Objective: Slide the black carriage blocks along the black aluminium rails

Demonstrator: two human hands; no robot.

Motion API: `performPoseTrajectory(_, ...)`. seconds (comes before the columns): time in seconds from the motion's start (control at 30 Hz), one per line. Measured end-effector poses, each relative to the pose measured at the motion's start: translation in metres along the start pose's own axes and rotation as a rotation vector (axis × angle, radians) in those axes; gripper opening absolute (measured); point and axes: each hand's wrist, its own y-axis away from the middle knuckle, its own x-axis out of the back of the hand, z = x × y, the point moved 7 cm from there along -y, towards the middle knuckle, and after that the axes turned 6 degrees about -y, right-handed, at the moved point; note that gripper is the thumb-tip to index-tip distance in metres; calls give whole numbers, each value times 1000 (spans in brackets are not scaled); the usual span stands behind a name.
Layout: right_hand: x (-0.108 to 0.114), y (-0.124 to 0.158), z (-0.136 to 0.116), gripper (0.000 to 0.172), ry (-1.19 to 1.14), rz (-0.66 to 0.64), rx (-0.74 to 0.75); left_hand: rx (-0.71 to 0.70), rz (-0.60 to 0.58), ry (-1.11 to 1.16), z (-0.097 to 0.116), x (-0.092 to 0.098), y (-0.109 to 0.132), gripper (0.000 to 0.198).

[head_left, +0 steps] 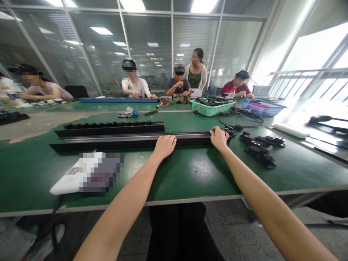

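A long black metal rail point(127, 142) is gripped from above by the curled left hand point(164, 146) and right hand point(219, 139); a connector-studded black rail point(108, 130) lies just behind, on the green bench point(190, 174).

Hands: two, left hand point(164, 146) and right hand point(219, 139). Two black rails point(127, 141) on the tabletop point(190, 174). Two baskets: one green basket point(212, 107), one blue basket point(263, 107). Black blocks point(259, 149): about four, hard to count exactly. One white bar point(290, 130). One blurred white item point(92, 173). Co-workers point(136, 85): at least five, one of them standing.
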Motion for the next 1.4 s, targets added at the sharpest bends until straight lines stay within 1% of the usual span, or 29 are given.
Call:
performPoseTrajectory(0.17, 3, 2, -1, 29, 33, -8, -10, 3, 2, 4, 0, 0, 0, 33)
performPoseTrajectory(0.33, 10, 5, 2, 34, 79, 29, -85, -4, 6, 1, 0, 0, 0, 33)
performPoseTrajectory(0.53, 11, 4, -1, 38, 173, -7, -57, -11, 2, -5, 1, 1, 0, 34)
performPoseTrajectory(0.73, 14, 7, -4, 39, 267, -11, -70, -12, -8, -13, 2, 2, 0, 35)
performPoseTrajectory(0.9, 20, 9, -3, 37, 285, -1, -111, -3, -4, -9, 1, 1, 0, 35)
performPoseTrajectory(1.13, 28, 8, 5, 37, 267, 7, -205, 3, 1, -2, 1, 1, -1, 34)
performPoseTrajectory(1.4, 24, 5, 8, 37, 262, -20, -167, 6, 12, 18, 1, 2, 0, 33)
